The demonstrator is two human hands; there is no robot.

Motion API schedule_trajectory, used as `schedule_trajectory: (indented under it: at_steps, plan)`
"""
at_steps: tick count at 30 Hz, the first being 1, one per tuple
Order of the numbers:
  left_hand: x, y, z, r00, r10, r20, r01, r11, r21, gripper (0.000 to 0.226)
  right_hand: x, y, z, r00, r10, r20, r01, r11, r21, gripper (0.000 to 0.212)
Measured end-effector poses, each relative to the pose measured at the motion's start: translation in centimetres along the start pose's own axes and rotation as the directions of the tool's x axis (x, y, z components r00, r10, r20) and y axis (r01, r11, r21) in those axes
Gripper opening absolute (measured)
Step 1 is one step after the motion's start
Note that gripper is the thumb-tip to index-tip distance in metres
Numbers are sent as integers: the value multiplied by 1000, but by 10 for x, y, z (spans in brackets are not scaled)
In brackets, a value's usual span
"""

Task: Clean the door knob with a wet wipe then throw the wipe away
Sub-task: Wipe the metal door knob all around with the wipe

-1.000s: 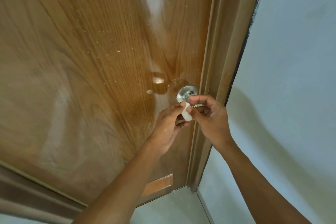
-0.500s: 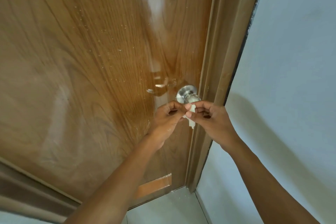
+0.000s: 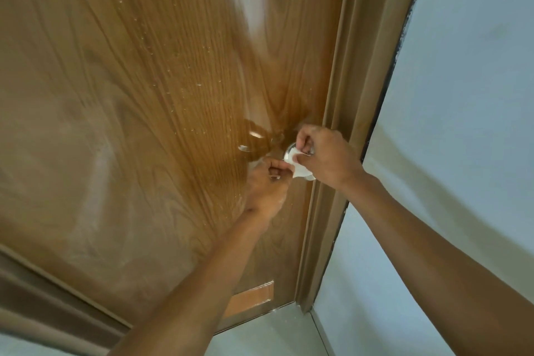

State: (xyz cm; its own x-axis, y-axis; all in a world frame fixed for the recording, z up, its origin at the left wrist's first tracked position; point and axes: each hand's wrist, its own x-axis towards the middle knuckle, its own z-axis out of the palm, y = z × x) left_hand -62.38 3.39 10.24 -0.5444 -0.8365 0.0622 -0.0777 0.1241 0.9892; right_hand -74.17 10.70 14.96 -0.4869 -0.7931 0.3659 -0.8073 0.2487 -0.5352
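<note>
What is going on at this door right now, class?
A person is cleaning the metal door knob on a wooden door with a white wipe. The right hand is over the knob and holds the wipe against it, while the left hand pinches the wipe's other end from below. The knob is mostly hidden by the hands. The wipe has not been thrown away yet.

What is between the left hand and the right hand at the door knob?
In the head view, the white wet wipe lies between the left hand and the right hand, pinched by both, against the door knob.
</note>
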Motion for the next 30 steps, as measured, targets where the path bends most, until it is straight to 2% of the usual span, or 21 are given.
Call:
schedule_trajectory:
  at_steps: [2,5,8,10,15,17,22,25,30]
  plan:
    - [0,-3,4,1000,-10,-7,10,997,78,5,3,3,3,999,-45,21,46,995,-88,23]
    - [2,-4,6,999,-11,-44,15,996,90,7,5,3,7,992,-123,9,123,972,-201,8]
    - [0,-5,5,998,6,-66,-2,998,60,9,1,7,8,975,-217,48,221,930,-292,15]
    - [-2,-5,3,999,43,-25,-42,998,54,11,-6,13,6,968,-242,68,252,930,-267,17]
    - [-1,-4,0,987,98,128,-111,989,100,12,-20,27,2,974,-225,-21,216,955,-205,27]
    - [1,-1,1,984,107,141,-123,986,113,17,-17,29,1,973,-229,-23,219,953,-210,30]
    - [5,8,5,985,114,131,-140,967,212,24,-13,33,3,991,-132,19,133,964,-230,40]
    - [-3,4,3,974,189,125,-213,953,216,25,-24,34,2,985,-170,-9,165,968,-188,40]
    - [-16,-5,3,948,278,153,-308,922,236,32,-42,39,6,970,-238,-49,220,945,-243,42]
